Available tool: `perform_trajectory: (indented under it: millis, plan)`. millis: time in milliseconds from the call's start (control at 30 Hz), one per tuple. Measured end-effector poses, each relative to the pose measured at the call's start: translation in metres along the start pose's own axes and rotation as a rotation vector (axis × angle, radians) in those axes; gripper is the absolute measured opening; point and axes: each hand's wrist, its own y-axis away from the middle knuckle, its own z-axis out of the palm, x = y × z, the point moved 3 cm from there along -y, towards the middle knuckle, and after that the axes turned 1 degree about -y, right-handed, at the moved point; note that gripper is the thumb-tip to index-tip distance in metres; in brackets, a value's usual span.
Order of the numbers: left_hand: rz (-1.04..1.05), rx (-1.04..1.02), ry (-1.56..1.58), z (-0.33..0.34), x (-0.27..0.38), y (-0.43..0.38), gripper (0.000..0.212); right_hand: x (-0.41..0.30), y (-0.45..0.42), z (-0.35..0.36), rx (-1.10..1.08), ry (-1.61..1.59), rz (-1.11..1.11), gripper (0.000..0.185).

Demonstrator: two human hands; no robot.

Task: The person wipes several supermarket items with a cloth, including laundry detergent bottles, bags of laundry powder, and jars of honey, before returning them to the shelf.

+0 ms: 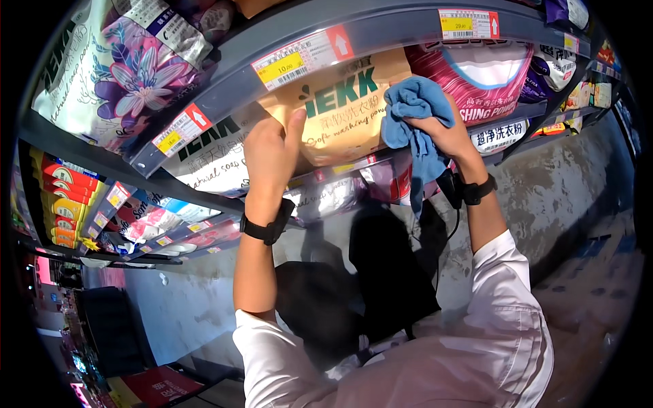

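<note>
A yellow bag of washing powder (342, 120) stands on the shelf in front of me, below a price-tag rail. At its left edge is my left hand (273, 153), fingers curled and thumb against the bag's front; it appears to pinch that edge. My right hand (438, 130) grips a bunched blue cloth (416, 109) beside the bag's right side, and one end of the cloth dangles below. A white bag of soap powder (217, 158) sits to the left, partly behind my left hand. To the right is a pink washing powder bag (474, 76). Each wrist wears a black strapped device.
The grey shelf edge (387, 33) with price tags runs above the yellow bag. A large floral soap powder bag (137, 76) stands on the upper left shelf. Lower shelves hold more bags and several red and yellow packs (66, 196). Below is a worn concrete floor (189, 306).
</note>
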Motion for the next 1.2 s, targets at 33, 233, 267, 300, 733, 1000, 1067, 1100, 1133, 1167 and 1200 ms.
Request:
perform_trajectory:
  millis: [33, 233, 267, 300, 733, 1000, 1067, 1100, 1133, 1167, 1200]
  plan:
    - [0.086, 0.036, -0.089, 0.002, 0.000, 0.007, 0.034, -0.002, 0.004, 0.000, 0.025, -0.033, 0.015, 0.042]
    - [0.542, 0.184, -0.035, -0.004, 0.013, 0.048, 0.017, -0.017, 0.051, 0.007, 0.090, 0.121, -0.074, 0.041]
    - [0.550, 0.165, -0.028, -0.004, 0.012, 0.052, 0.016, -0.013, 0.058, 0.008, 0.121, 0.102, -0.062, 0.037]
    - [0.555, 0.148, -0.009, -0.002, 0.014, 0.057, 0.016, -0.015, 0.062, 0.010, 0.122, 0.110, -0.057, 0.037]
    - [0.403, -0.128, 0.441, -0.042, 0.085, 0.089, 0.030, -0.099, 0.168, -0.002, 0.411, -0.282, 0.249, 0.015]
    - [-0.010, -0.562, 0.939, 0.036, 0.092, 0.191, 0.036, -0.053, 0.238, -0.012, 0.424, 0.053, 0.567, 0.029]
    - [-0.507, -0.809, 1.170, 0.062, 0.077, 0.219, 0.036, -0.024, 0.252, -0.004, 0.468, 0.056, 0.725, 0.032]
    - [-1.034, -0.989, 1.344, 0.073, 0.069, 0.247, 0.035, -0.003, 0.260, 0.001, 0.409, 0.117, 0.736, 0.035]
    - [-0.981, -1.030, 1.349, 0.090, 0.053, 0.268, 0.036, 0.015, 0.267, 0.006, 0.351, 0.186, 0.744, 0.037]
    - [-0.992, -1.039, 1.357, 0.100, 0.041, 0.278, 0.036, 0.031, 0.268, 0.007, 0.181, 0.322, 0.671, 0.041]
    - [-1.006, -0.990, 1.332, 0.109, 0.028, 0.287, 0.034, 0.037, 0.270, 0.009, 0.171, 0.333, 0.782, 0.048]
